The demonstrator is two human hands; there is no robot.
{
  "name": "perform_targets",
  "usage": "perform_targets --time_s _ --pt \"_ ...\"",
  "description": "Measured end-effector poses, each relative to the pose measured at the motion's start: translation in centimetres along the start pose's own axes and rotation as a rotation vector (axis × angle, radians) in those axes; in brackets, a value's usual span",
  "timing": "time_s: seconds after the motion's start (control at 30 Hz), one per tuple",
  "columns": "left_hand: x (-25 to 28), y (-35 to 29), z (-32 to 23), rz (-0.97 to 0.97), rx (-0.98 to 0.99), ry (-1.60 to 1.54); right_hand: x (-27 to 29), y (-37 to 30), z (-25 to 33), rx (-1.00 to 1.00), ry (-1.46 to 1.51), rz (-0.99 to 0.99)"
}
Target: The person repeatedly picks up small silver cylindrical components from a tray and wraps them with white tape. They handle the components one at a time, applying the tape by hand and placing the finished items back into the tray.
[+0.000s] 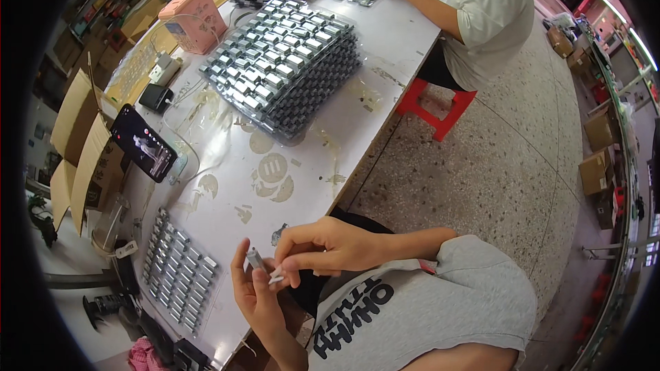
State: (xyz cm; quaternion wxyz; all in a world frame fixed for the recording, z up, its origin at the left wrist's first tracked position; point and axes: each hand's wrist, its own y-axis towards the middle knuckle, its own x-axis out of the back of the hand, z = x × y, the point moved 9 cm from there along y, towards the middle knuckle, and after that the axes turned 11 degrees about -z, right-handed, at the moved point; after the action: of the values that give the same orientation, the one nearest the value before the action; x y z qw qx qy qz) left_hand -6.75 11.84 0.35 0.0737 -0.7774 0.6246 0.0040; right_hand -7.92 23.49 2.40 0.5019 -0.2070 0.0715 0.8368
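My left hand (265, 309) is raised near the table's front edge, its fingers closed round a small grey metal cylinder (255, 258) that stands up between them. Beside it, my right hand (333, 244) has its thumb and fingers pinched together at a small whitish piece (276, 277). The two hands nearly touch, and the exact kind of that piece is too small to make out. To the left of them on the table lies a clear plastic tray (214, 261) of shiny metal parts in rows.
A tall stack of filled trays (282, 62) stands farther along the white table (313, 165). A phone (144, 143) leans near an open cardboard box (89, 158). Beyond are a pink box (194, 20) and a co-worker (491, 20) seated on a red stool (440, 111).
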Motion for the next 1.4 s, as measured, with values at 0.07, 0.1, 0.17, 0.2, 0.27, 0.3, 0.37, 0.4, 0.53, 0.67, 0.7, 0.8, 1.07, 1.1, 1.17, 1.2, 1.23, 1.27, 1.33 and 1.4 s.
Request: perform_targets --time_s 0.07,0.1,0.17,0.2,0.27,0.3,0.37,0.4,0.53,0.67,0.7,0.8,1.07,1.1,1.17,1.2,1.23,1.27,1.33,1.4 --pt "-0.3 -0.1 -0.9 -0.057 -0.094 0.11 0.2 0.2 0.3 -0.036 -0.039 -0.021" --pt "-0.6 0.3 -1.2 -0.082 -0.146 0.12 0.4 0.5 0.7 -0.022 -0.085 -0.047" --pt "-0.6 0.1 -1.8 -0.032 -0.185 0.064 -0.2 1.0 0.9 -0.049 -0.142 -0.057" --pt "-0.8 -0.1 -2.3 -0.03 -0.228 0.067 0.0 1.0 1.1 -0.07 -0.179 -0.06" --pt "-0.6 -0.7 -3.7 -0.058 -0.284 0.151 -0.5 1.2 1.5 0.057 -0.141 -0.064" --pt "-0.3 -0.9 -3.9 -0.077 -0.273 0.099 -1.0 1.0 1.6 0.013 -0.209 -0.021" --pt "-0.2 -1.4 -5.0 -0.041 -0.39 0.188 -1.6 1.0 2.0 -0.002 -0.279 0.048" --pt "-0.2 -1.8 -5.5 -0.019 -0.452 0.232 -2.0 1.1 2.1 0.01 -0.268 0.081" --pt "0.6 -2.1 -5.4 -0.001 -0.476 0.257 -2.7 1.4 1.9 -0.064 -0.317 0.147" --pt "0.7 -2.6 -5.8 -0.044 -0.541 0.348 -3.4 1.6 2.0 -0.052 -0.29 0.164" --pt "0.7 -2.7 -5.9 -0.046 -0.564 0.342 -3.4 1.6 1.8 -0.038 -0.276 0.142" --pt "0.6 -2.8 -6.3 -0.04 -0.638 0.317 -3.4 1.5 1.8 -0.039 -0.235 0.099" --pt "0.4 -3.2 -7.0 -0.056 -0.714 0.35 -3.3 1.6 1.2 -0.08 -0.119 0.063" --pt "0.3 -3.3 -7.0 -0.051 -0.72 0.359 -3.3 1.6 1.2 -0.074 -0.117 0.053" --pt "0.2 -3.3 -7.2 -0.044 -0.73 0.379 -3.2 1.6 1.1 -0.051 -0.134 0.053" --pt "0.2 -3.3 -7.2 -0.047 -0.727 0.382 -3.1 1.6 1.1 -0.033 -0.154 0.064" --pt "0.1 -3.3 -7.2 -0.049 -0.725 0.383 -3.1 1.6 1.2 -0.014 -0.174 0.073" --pt "0.1 -3.3 -7.2 -0.054 -0.724 0.384 -3.0 1.6 1.1 -0.025 -0.172 0.066" --pt "0.1 -3.3 -7.2 -0.07 -0.722 0.387 -3.0 1.6 1.0 -0.047 -0.167 0.053" --pt "0.1 -3.3 -7.2 -0.085 -0.719 0.403 -2.9 1.7 1.0 -0.042 -0.185 0.038"
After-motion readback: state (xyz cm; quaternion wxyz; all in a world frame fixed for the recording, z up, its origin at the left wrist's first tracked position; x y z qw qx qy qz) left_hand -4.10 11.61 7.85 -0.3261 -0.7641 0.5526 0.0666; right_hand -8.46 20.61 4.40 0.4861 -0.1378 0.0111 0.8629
